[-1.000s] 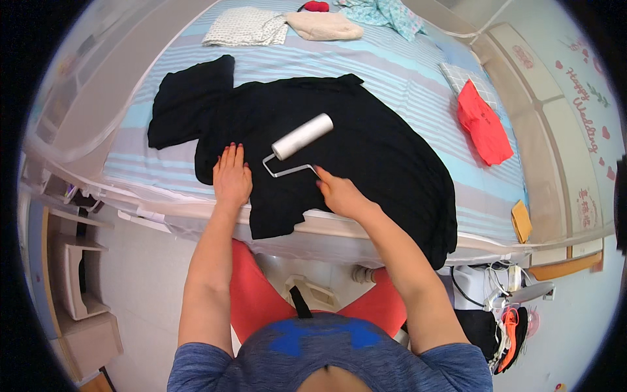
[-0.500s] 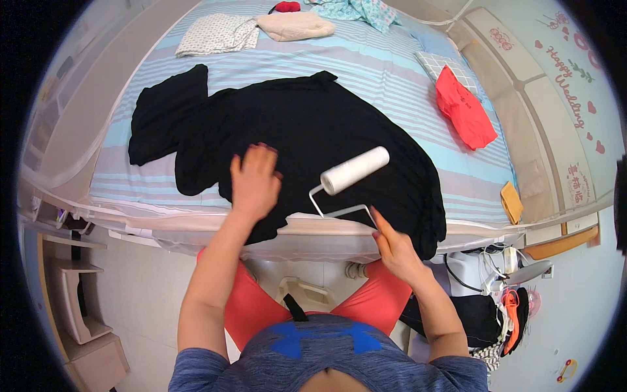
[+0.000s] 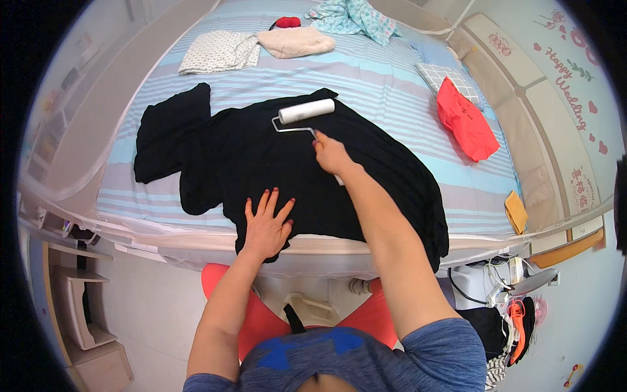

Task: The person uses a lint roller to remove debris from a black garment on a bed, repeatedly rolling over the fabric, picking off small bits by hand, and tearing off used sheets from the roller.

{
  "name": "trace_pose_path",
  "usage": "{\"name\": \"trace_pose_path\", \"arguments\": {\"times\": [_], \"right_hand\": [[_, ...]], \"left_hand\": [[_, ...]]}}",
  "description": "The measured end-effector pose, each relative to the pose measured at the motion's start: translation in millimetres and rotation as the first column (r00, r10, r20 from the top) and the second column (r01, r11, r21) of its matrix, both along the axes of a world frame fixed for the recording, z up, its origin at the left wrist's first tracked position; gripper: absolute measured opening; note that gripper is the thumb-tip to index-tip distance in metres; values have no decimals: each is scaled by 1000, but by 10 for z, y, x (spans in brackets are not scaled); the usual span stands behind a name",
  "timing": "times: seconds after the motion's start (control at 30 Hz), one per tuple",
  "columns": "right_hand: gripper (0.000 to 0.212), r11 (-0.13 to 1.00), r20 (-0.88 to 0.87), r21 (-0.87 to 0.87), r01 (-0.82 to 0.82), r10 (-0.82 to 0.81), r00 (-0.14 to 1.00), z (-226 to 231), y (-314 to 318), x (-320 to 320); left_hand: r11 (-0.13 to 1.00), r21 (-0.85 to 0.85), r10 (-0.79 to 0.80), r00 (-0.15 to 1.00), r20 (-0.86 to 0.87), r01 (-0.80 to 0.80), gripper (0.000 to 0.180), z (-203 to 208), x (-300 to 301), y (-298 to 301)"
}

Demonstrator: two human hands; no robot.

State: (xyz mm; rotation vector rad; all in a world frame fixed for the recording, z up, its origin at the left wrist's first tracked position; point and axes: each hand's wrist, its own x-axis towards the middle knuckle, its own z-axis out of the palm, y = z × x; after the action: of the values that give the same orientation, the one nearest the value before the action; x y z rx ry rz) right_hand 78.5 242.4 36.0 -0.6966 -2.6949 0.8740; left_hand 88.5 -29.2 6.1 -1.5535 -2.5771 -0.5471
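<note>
A black garment [image 3: 255, 153] lies spread over the near part of the bed, one sleeve-like piece reaching left and its lower edge hanging over the bedside. My left hand [image 3: 266, 228] rests flat on its near edge, fingers spread. My right hand [image 3: 331, 154] is closed round the handle of a lint roller [image 3: 307, 112], the end of the handle showing below the fist. The roller's white cylinder is at the garment's far edge; whether it touches the cloth I cannot tell.
Striped sheets [image 3: 385, 85] cover the bed. Toward the back lie a dotted folded cloth [image 3: 222, 52], a cream pillow [image 3: 297, 43] and a turquoise bundle [image 3: 356, 18]. Right of the garment are a red cloth [image 3: 465, 121] and a yellow cloth [image 3: 516, 212]. A stool [image 3: 310, 309] stands below.
My right hand has carried the lint roller away from me and left, to the garment's far side. My left hand has come nearer to me and now presses flat on the near edge.
</note>
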Motion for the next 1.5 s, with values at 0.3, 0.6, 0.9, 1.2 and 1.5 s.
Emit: {"name": "trace_pose_path", "arguments": {"times": [0.3,0.6,0.9,1.2,1.5], "right_hand": [[47,974,23,-226,-31,37,999,747,-506,1856],[44,999,121,-5,-36,36,992,-116,-301,488],[44,984,-184,-63,-166,152,971,615,-513,821],[47,980,235,-138,-144,174,956,130,-1229,1347],[47,979,17,95,-179,178,984,424,-1217,920]], "left_hand": [[999,25,33,999,26,-34,46,-41,0,-119],[999,20,27,1000,6,-27,47,32,-41,-120],[975,220,23,998,52,-34,38,-93,-10,-355],[944,323,88,995,-48,-68,33,-172,14,-410],[925,375,30,993,111,-70,25,-197,-102,-461]]}}
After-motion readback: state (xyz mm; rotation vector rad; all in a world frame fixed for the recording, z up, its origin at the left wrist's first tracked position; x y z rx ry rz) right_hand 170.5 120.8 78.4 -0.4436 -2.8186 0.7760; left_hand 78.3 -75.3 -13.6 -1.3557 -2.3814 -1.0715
